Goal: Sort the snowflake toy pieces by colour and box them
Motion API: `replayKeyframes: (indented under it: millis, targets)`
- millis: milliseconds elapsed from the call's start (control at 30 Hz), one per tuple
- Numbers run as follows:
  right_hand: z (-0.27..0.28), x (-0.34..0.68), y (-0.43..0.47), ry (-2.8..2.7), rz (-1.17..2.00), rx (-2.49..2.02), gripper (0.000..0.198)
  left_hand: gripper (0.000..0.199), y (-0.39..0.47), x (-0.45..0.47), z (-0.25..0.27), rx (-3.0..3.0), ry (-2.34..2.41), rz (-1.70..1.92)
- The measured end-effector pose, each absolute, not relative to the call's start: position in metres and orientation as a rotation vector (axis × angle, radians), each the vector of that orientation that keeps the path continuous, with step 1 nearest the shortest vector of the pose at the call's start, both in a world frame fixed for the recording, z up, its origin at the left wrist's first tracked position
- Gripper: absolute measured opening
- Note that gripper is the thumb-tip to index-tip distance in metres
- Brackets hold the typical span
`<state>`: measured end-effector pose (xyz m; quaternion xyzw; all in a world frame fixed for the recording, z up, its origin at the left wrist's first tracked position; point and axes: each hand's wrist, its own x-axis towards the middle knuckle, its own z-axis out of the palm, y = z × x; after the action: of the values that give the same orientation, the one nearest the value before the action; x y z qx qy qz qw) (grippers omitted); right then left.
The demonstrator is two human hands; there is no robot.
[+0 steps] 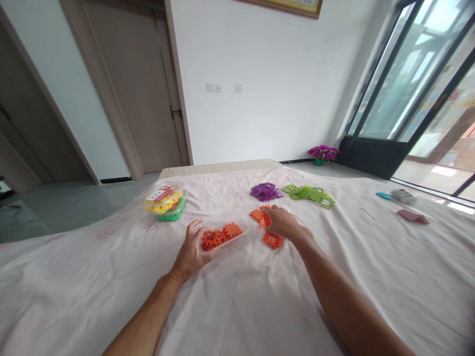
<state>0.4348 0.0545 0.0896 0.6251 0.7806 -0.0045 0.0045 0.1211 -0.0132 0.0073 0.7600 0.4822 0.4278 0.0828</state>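
Observation:
My left hand (195,249) is wrapped round the left end of a clear plastic container (239,237) lying on the bed. Inside it are several orange interlocking tiles (232,230) with notched edges. My right hand (282,221) reaches over more loose orange tiles (257,215) just right of the container, its fingers closed on an orange tile (266,220). A square orange tile with an open centre (272,241) lies below that hand. The right fingertips are partly hidden behind the hand.
Purple pieces (264,192) and green pieces (309,194) lie in piles beyond my right hand. A stacked clear box (165,201) of yellow and green pieces stands at the left. Farther right are a pink object (413,216) and a whitish packet (403,196).

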Motion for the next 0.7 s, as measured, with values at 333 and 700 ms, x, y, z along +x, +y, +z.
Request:
replayKeyframes:
  millis: [333, 700]
  targets:
    - [0.073, 0.412, 0.053, 2.873, -0.237, 1.524, 0.032, 0.049, -0.013, 0.121, 0.005, 2.211, 1.451, 1.299]
    - [0.072, 0.407, 0.048, 2.756, -0.156, 1.553, 0.047, 0.067, -0.010, 0.119, -0.001, 2.137, 1.421, 1.353]
